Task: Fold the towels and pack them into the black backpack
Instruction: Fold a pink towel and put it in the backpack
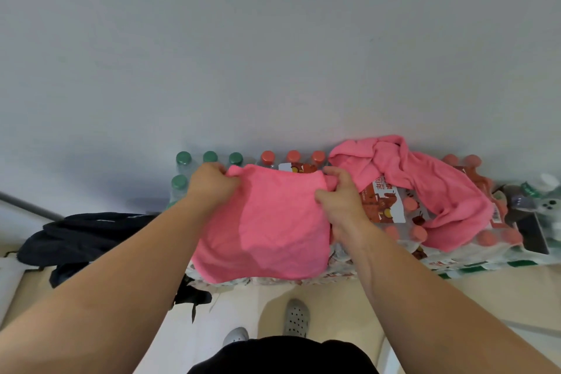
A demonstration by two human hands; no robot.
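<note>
With the left hand (212, 181) and right hand (340, 194) each pinching a far corner of the pink towel (261, 228) spread over the bottled-drink packs (391, 206), bring the corners evenly toward the near edge, then pack into the black backpack (85, 237) at left.

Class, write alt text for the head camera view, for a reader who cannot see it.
Two bare hands, left hand and right hand, grip the top corners of a pink towel over shrink-wrapped bottle packs. A second pink towel lies crumpled to the right; a black backpack sits on the left.
</note>
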